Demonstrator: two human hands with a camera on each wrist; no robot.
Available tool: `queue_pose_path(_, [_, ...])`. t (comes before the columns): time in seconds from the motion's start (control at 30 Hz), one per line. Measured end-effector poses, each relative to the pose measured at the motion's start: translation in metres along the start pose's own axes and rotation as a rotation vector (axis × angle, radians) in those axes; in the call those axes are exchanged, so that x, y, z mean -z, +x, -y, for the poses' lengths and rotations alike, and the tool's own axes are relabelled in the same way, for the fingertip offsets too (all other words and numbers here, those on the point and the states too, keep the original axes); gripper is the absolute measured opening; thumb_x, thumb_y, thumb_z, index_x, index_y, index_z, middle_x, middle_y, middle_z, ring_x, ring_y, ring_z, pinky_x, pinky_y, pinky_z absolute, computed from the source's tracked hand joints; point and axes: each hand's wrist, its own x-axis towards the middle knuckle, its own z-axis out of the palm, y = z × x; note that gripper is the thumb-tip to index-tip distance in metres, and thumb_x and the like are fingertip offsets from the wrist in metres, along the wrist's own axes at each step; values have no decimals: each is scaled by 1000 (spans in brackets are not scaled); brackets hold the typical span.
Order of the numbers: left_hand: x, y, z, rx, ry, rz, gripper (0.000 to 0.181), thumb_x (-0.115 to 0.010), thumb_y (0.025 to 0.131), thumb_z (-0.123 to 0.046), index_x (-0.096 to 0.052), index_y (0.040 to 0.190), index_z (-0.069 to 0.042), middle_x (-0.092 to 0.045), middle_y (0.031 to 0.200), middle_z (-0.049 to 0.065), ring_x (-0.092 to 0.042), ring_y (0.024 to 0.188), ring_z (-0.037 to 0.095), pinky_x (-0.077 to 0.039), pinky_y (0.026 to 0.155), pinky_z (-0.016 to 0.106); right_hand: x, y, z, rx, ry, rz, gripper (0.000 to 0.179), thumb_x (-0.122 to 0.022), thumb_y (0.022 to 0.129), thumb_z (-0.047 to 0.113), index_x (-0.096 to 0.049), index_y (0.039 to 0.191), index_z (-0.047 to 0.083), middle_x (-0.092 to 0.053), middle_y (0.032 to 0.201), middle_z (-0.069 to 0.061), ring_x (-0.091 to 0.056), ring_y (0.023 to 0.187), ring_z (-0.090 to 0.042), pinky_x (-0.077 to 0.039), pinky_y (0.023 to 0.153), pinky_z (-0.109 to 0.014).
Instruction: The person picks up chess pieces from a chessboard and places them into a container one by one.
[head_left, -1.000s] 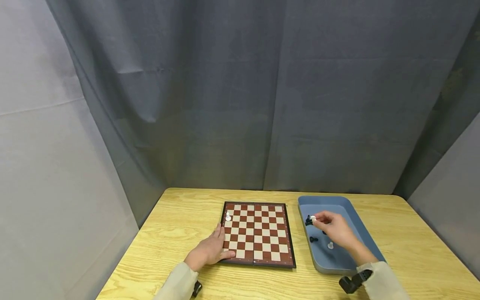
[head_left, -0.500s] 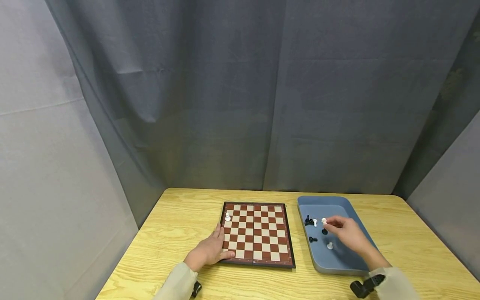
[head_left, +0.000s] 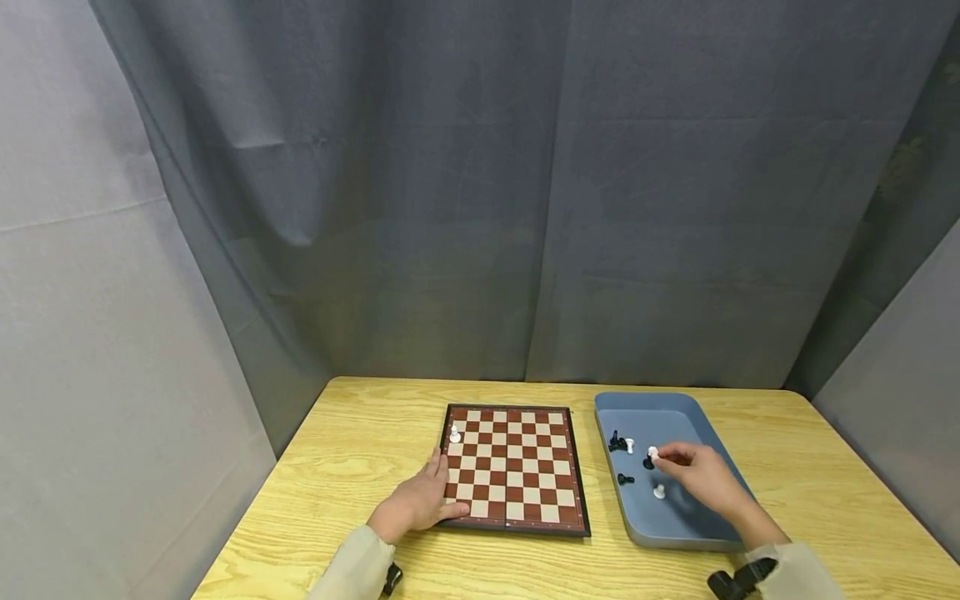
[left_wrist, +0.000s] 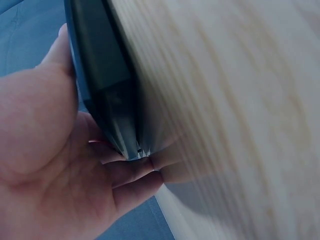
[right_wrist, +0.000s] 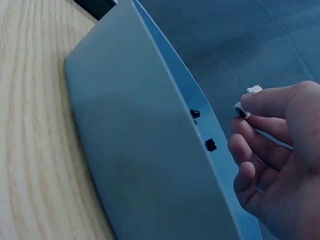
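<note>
In the head view my left hand (head_left: 420, 493) rests at the near left corner of a brown-and-cream chessboard (head_left: 540, 442). Its fingers lie along the left edge, and the thumb is over the front edge. One white pawn (head_left: 454, 435) stands on the board's far left. On the right, my right hand (head_left: 705, 477) pinches a white chess piece (head_left: 652, 453) between thumb and index finger, above a blue tray (head_left: 652, 529). The right wrist view shows that piece's dark base and its bumpy white top (right_wrist: 254, 89); its exact kind is unclear.
Inside the tray lie black pieces (head_left: 617, 442) beside a white piece (head_left: 630, 446), another black piece (head_left: 626, 478), a white pawn-like piece (head_left: 659, 492) and a dark piece (head_left: 648, 463) just below the pinched one. A grey curtain (head_left: 450, 208) hangs behind the wooden table (head_left: 375, 425).
My right hand has moved right and nearer across the tray. A white piece once at its fingertips now lies beside the black ones; the hand pinches another white piece. My left hand stays put.
</note>
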Motion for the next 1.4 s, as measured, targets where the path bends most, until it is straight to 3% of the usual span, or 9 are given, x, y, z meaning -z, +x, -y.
queue_pose_path(0.27, [-1, 2, 1, 3, -9, 2, 97, -47, 86, -63, -20, 147, 7, -10, 154, 24, -24, 138, 35, -41, 99, 43, 0, -2, -1, 5, 68, 50, 32, -66, 90, 25, -67, 110, 0, -67, 102, -11, -62, 86, -21, -51, 67, -36])
queue_pose_path(0.43, [-1, 1, 2, 0, -14, 4, 97, -48, 87, -63, -20, 147, 7, -10, 154, 24, -23, 138, 34, -40, 100, 43, 0, -3, 0, 10, 50, 35, 32, -66, 90, 26, -68, 110, 1, -67, 102, -9, -62, 86, -21, -49, 64, -34])
queue_pose_path(0.67, [-3, 1, 4, 1, -7, 5, 96, -47, 87, -63, -20, 147, 7, -10, 154, 24, -24, 138, 34, -39, 101, 43, -1, 0, 6, 8, 26, 31, 32, -64, 92, 28, -67, 113, 4, -67, 104, -8, -63, 88, -20, -51, 70, -36])
queue_pose_path(0.87, [-3, 3, 4, -4, -4, 12, 96, -45, 88, -63, -19, 148, 7, -8, 154, 24, -22, 139, 34, -37, 103, 43, -6, 5, 19, 42, 47, 27, 37, -63, 92, 32, -65, 115, 3, -66, 103, -9, -62, 88, -23, -51, 68, -36])
queue_pose_path(1.4, [-3, 2, 3, 6, 19, 5, 98, -44, 86, -66, -20, 148, 6, -8, 155, 23, -23, 139, 32, -37, 103, 41, -38, 27, 59, 172, 81, 8, 24, -63, 93, 22, -67, 111, 6, -66, 99, -5, -59, 86, -21, -49, 65, -33])
